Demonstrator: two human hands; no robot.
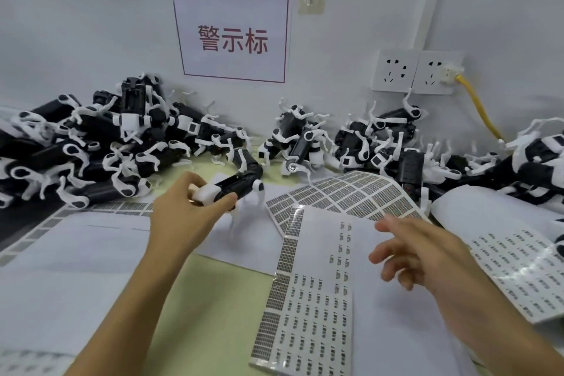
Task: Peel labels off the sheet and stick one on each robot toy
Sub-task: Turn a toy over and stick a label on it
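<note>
The left hand (183, 198) grips a black-and-white robot toy (235, 188) by its white end, thumb underneath and fingers curled over the top — the toy's black body points away from the hand toward the right and its white legs hang down over a sheet of white paper (91, 241). The right hand (418, 250) hovers with fingers spread and loosely bent, holding nothing, above the upper right edge of the label sheet (308, 299). That sheet lies on the green tabletop (219, 299) in front of the person, between the two forearms; its lower part carries rows of small printed labels, while much of the upper part is bare backing. A second label sheet (345, 192) curls up just beyond it, near the right hand's fingertips, and a third (518, 259) lies to the right, partly under the right wrist.

Along the wall sit two heaps of robot toys — a large pile (91, 146) at the left, beyond the left hand, and another pile (381, 143) stretching to the right. Above them hang a sign (233, 36) with red characters and a pair of wall sockets (416, 72) with a yellow cable (479, 107) plugged in.
</note>
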